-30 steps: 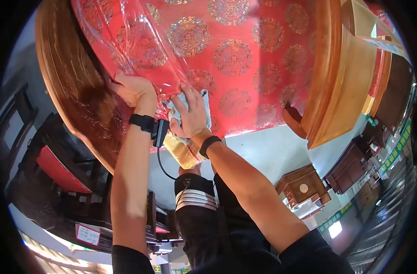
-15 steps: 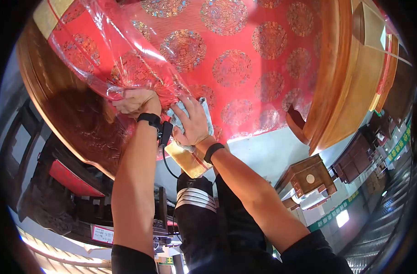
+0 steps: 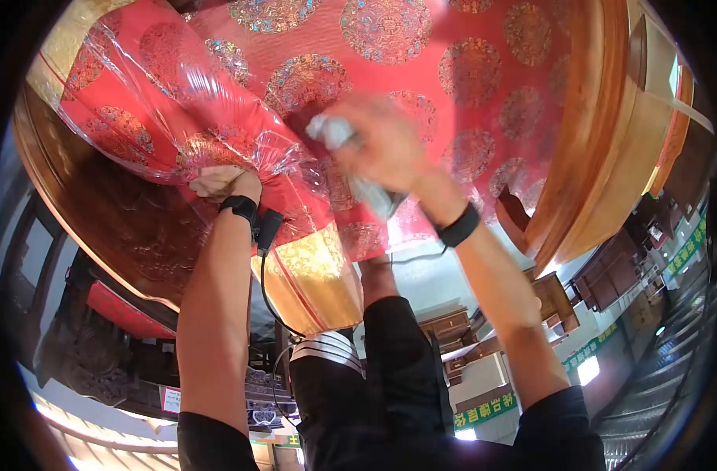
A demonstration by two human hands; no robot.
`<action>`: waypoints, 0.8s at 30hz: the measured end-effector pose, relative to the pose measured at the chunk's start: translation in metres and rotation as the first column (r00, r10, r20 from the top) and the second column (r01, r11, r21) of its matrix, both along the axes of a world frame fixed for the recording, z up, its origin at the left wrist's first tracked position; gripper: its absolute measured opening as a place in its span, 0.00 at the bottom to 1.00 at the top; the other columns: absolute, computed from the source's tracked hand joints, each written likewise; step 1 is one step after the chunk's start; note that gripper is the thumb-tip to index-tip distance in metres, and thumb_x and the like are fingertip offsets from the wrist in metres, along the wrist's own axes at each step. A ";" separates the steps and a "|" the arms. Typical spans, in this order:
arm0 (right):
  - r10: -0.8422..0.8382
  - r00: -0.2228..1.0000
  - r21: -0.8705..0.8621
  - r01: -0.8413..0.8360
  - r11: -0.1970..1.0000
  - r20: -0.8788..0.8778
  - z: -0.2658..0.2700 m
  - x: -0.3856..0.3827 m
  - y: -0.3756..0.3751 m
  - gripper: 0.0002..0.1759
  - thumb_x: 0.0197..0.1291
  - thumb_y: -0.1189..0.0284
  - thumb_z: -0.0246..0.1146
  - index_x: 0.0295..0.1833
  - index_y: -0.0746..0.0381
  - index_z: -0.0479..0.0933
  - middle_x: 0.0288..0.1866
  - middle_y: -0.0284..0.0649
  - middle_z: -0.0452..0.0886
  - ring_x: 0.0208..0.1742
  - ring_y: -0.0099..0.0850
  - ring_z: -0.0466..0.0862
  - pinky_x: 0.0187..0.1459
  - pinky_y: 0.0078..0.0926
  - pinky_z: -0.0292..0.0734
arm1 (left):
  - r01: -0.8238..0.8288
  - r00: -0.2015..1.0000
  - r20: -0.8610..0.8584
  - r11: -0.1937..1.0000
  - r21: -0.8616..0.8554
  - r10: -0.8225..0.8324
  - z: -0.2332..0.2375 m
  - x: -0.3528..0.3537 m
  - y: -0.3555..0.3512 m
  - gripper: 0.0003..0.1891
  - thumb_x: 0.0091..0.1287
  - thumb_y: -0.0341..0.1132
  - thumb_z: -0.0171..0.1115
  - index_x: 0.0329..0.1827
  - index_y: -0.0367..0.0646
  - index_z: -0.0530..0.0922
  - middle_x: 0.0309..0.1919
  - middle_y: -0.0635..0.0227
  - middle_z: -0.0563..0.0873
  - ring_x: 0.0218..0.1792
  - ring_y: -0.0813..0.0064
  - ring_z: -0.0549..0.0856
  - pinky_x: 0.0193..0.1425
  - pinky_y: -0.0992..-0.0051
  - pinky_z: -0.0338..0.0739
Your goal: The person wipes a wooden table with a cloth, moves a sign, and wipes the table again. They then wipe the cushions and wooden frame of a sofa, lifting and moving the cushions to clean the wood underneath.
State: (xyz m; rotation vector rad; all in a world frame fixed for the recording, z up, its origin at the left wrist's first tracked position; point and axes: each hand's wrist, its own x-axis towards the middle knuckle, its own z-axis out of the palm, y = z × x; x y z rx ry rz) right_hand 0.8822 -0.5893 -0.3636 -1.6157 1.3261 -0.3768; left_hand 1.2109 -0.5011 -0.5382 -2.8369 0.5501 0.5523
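My left hand [image 3: 217,180] is closed on a gathered fold of red brocade cloth [image 3: 127,78] under a clear plastic cover [image 3: 198,82]. The bunched fabric is drawn up and creased around my fingers. My right hand [image 3: 386,149], smeared by motion, holds a pale blue-grey rag [image 3: 374,196] over the flat red brocade [image 3: 386,74] to the right. Part of the rag sticks out past my fingers on the left. A gold patterned border [image 3: 311,271] hangs down below my left wrist.
Carved dark wood [image 3: 84,196] curves along the left side. A brown wooden post [image 3: 582,157] bounds the cloth on the right. A thin black cable [image 3: 268,302] runs down from my left wrist. Wooden furniture [image 3: 609,263] stands farther off at right.
My right hand has lifted off the lower part of the cloth and moved up and right with the rag. My left hand has shifted slightly left, still gripping the bunched fabric.
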 end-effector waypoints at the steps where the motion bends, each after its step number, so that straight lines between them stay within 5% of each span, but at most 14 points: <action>1: -0.085 0.988 -0.128 0.069 0.989 -0.126 -0.012 -0.021 -0.009 0.27 0.55 0.66 0.69 0.64 0.51 0.80 0.63 0.46 0.83 0.67 0.52 0.79 0.66 0.50 0.77 | -0.039 0.998 0.047 0.997 -0.070 0.042 0.011 -0.010 -0.009 0.35 0.71 0.53 0.64 0.64 0.28 0.66 0.55 0.38 0.80 0.60 0.39 0.82 0.68 0.46 0.78; 4: -0.350 0.820 -0.523 0.073 0.849 -0.454 -0.049 -0.078 -0.033 0.35 0.61 0.58 0.64 0.76 0.49 0.74 0.79 0.50 0.71 0.79 0.56 0.68 0.78 0.61 0.63 | -0.079 0.993 0.070 0.987 -0.141 0.090 0.024 -0.022 -0.019 0.34 0.72 0.53 0.60 0.64 0.28 0.66 0.56 0.36 0.79 0.60 0.38 0.82 0.68 0.45 0.78; 8: -0.511 0.667 -0.555 0.173 0.814 -0.542 -0.102 -0.090 -0.031 0.40 0.65 0.53 0.61 0.83 0.47 0.66 0.85 0.47 0.64 0.84 0.55 0.62 0.82 0.64 0.53 | -0.092 0.993 0.062 0.980 -0.174 0.104 0.031 -0.022 -0.025 0.33 0.74 0.53 0.56 0.64 0.27 0.67 0.58 0.34 0.79 0.61 0.37 0.82 0.68 0.45 0.77; 15: -0.556 0.671 -0.606 0.196 0.771 -0.490 -0.105 -0.087 -0.029 0.39 0.66 0.53 0.59 0.83 0.46 0.66 0.85 0.48 0.63 0.84 0.55 0.62 0.82 0.65 0.53 | -0.089 0.989 0.088 0.962 -0.259 0.116 0.042 -0.022 -0.027 0.33 0.77 0.54 0.48 0.65 0.26 0.69 0.60 0.31 0.79 0.62 0.35 0.82 0.69 0.44 0.77; 16: -0.490 0.532 -0.512 0.120 0.851 -0.690 -0.085 -0.082 -0.031 0.44 0.61 0.49 0.59 0.82 0.56 0.67 0.87 0.50 0.61 0.87 0.52 0.58 0.83 0.65 0.47 | -0.091 0.989 0.090 0.956 -0.279 0.120 0.043 -0.023 -0.028 0.33 0.77 0.54 0.46 0.65 0.26 0.70 0.61 0.31 0.79 0.62 0.35 0.82 0.69 0.44 0.77; 19: -0.512 0.561 -0.509 0.178 0.842 -0.651 -0.085 -0.081 -0.029 0.48 0.58 0.47 0.59 0.83 0.56 0.65 0.87 0.48 0.61 0.88 0.50 0.54 0.83 0.67 0.40 | -0.101 0.987 0.082 0.938 -0.331 0.135 0.047 -0.029 -0.035 0.33 0.78 0.54 0.43 0.65 0.26 0.70 0.62 0.29 0.79 0.62 0.34 0.82 0.69 0.43 0.76; 24: -0.553 0.583 -0.582 0.161 0.797 -0.595 -0.094 -0.080 -0.019 0.45 0.63 0.50 0.57 0.83 0.59 0.64 0.86 0.52 0.62 0.86 0.52 0.58 0.83 0.69 0.42 | -0.114 0.986 0.063 0.903 -0.415 0.153 0.062 -0.038 -0.051 0.35 0.80 0.54 0.37 0.65 0.25 0.72 0.64 0.27 0.78 0.63 0.32 0.82 0.69 0.42 0.76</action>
